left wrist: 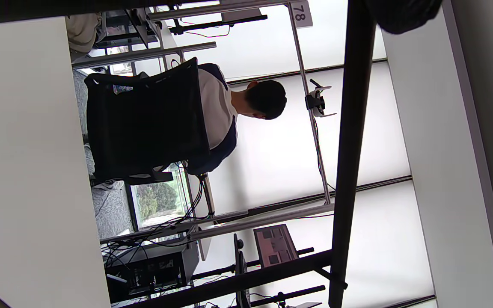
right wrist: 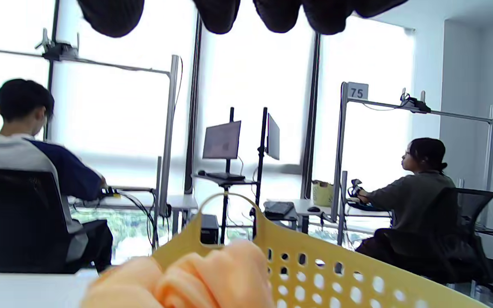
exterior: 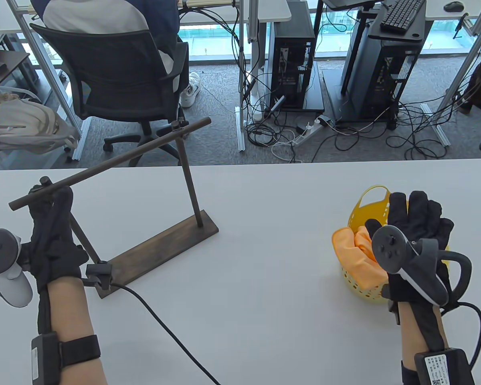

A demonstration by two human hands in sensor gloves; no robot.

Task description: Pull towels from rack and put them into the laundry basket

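The dark brown towel rack [exterior: 160, 248] stands at the table's left, and its slanted bar [exterior: 116, 158] is bare. My left hand [exterior: 50, 204] is raised at the bar's left end, fingers straight and touching the rack there. In the left wrist view the bar [left wrist: 349, 149] runs close by, with one fingertip [left wrist: 400, 13] at the top. On the right stands a yellow laundry basket [exterior: 354, 280] with an orange towel [exterior: 356, 248] bunched inside. My right hand [exterior: 415, 208] hovers over it, fingers straight, holding nothing. In the right wrist view the fingertips [right wrist: 280, 15] hang above the towel [right wrist: 195, 278] and the basket [right wrist: 336, 278].
A black cable [exterior: 164, 321] trails from the rack's base across the table toward the front edge. Beyond the table's far edge a person sits in a black office chair [exterior: 120, 76]. Computer towers [exterior: 292, 68] and loose cables lie on the floor.
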